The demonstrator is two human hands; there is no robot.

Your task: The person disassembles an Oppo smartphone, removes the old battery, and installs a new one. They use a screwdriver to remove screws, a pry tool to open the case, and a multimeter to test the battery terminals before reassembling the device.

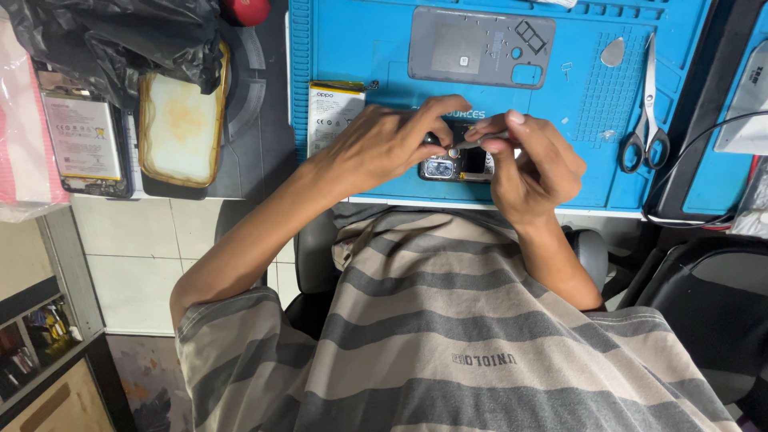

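A: Why both hands so tight together?

B: The left hand pins the opened phone flat on the blue mat; the right hand pinches a thin tool at a small part.

A: And beyond?

B: A battery lies at nine o'clock of the phone, the grey back cover at twelve, scissors at three, within reach on the counter.
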